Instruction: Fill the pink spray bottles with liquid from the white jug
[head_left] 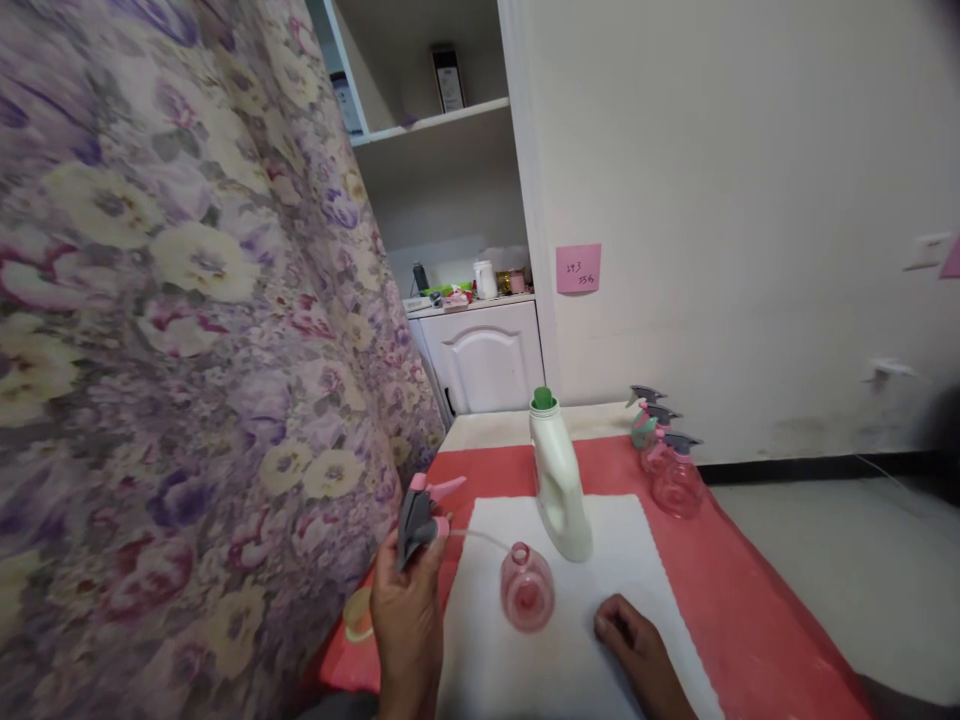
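Observation:
My left hand (409, 600) is closed around a grey and pink spray nozzle (416, 518), whose thin clear tube stretches right toward the neck of a pink bottle. That see-through pink bottle (527, 590) stands uncapped on a white cloth (487, 660); whether the tube's end touches its mouth is hard to tell. My right hand (630, 635) rests at the cloth's right side with curled fingers, and nothing shows in it. Behind the pink bottle is a pale green jug (559, 480) with a handle and a green piece (543, 398) at its open top.
Several spray bottles (677, 485) stand in a row at the back right of the red tablecloth (750, 600). A yellowish round item (358, 614) lies at the left edge. The floral curtain (210, 350) hangs close on the left; a white cabinet (487, 355) stands behind.

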